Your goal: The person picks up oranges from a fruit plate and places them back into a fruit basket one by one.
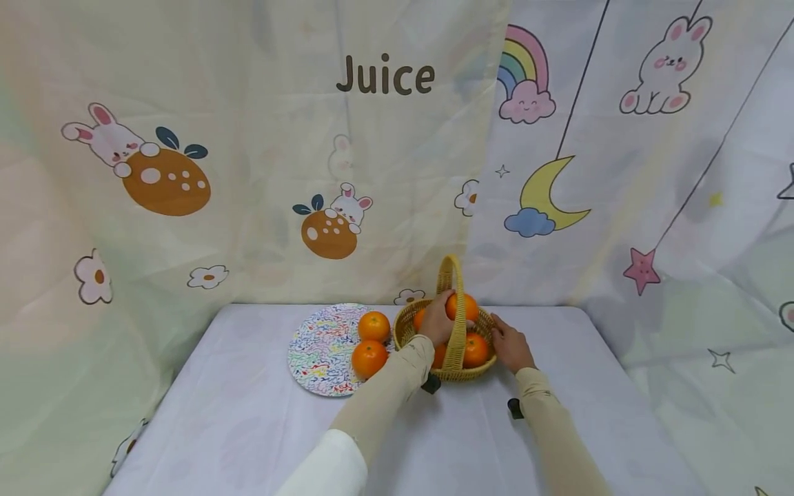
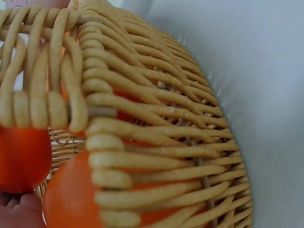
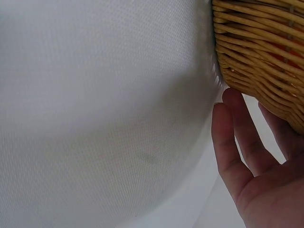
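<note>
1. Held orange (image 1: 465,307): at the far side of the basket (image 1: 471,374); left hand (image 1: 438,322) grips it.
2. Handle (image 1: 456,348): upright, arch running front to back.
3. Right hand (image 1: 511,346): grip relaxed, touching the basket.
4. Right wrist view only: extended fingers (image 3: 251,147) along the outer wall.

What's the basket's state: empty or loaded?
Loaded: the head view shows oranges inside the basket, and orange shows through its weave in the left wrist view.

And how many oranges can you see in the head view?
6 oranges: two on the patterned plate, one held by the left hand at the basket, three inside it. Others may be hidden there.
</note>
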Demonstrator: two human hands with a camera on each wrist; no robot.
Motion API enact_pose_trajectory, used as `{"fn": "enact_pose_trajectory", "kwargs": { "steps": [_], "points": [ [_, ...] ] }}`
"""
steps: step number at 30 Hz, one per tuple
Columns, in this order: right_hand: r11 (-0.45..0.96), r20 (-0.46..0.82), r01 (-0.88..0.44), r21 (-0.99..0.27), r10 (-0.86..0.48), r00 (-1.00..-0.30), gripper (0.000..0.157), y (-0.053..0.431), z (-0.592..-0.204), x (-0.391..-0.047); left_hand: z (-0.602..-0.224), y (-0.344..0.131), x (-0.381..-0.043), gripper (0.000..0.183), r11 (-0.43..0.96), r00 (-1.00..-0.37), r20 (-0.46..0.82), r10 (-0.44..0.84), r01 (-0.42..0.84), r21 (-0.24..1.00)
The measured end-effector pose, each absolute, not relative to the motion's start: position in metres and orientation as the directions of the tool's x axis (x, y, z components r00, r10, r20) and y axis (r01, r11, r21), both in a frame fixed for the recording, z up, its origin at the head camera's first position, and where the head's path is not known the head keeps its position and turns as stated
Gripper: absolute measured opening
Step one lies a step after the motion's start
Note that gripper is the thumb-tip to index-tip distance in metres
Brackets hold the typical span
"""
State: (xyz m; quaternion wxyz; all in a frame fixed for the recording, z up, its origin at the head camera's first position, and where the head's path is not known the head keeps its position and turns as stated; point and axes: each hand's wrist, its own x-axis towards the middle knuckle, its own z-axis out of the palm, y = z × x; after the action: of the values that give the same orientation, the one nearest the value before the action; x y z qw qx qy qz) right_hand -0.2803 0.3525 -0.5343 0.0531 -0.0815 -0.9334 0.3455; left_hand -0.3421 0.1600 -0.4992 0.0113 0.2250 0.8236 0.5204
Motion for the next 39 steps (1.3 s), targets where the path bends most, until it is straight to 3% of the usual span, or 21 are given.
{"fn": "enact_pose_trajectory", "kwargs": {
  "steps": [13,28,39],
  "points": [
    [0.758,0.068,0.075,-0.648,0.156,-0.985,0.051,0.351,-0.536,-0.284,-0.504,0.159,-0.349,0.081,0.408,-0.869,0.253,0.425,0.433,0.804],
    [0.748,0.055,0.089,-0.658,0.166,-0.985,0.050,0.349,-0.537,-0.279,-0.508,0.170,-0.348,0.083,0.458,-0.888,0.215,0.406,0.401,0.793],
    [0.764,0.065,0.097,-0.638,0.180,-0.982,0.050,0.351,-0.530,-0.279,-0.505,0.173,-0.353,0.072,0.517,-0.887,0.166,0.430,0.393,0.760]
  ]
}}
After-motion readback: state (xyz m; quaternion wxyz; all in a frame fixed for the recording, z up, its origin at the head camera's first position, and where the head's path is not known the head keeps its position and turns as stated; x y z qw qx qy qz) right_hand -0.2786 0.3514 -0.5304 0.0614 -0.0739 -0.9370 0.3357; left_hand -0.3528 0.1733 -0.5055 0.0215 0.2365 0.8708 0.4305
